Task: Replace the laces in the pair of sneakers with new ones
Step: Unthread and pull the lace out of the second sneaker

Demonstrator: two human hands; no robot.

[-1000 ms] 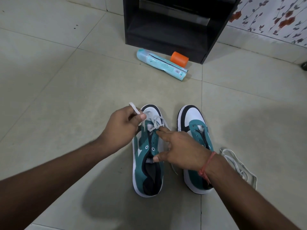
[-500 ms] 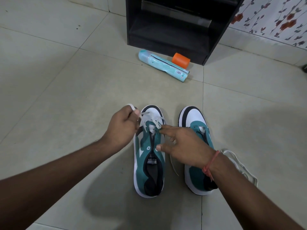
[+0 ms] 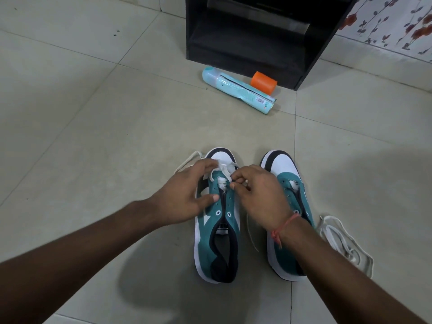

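Right hand [image 3: 257,195] pinches the white lace [image 3: 223,170] to thread an eyelet, I think; left hand [image 3: 184,195], fingers loose, steadies the left sneaker [image 3: 217,235] from its 9 o'clock side.

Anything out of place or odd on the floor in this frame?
A light blue spray can lies on its side by the black cabinet, an orange cap beside it. A loose white lace is heaped right of the right sneaker. Nothing looks damaged.
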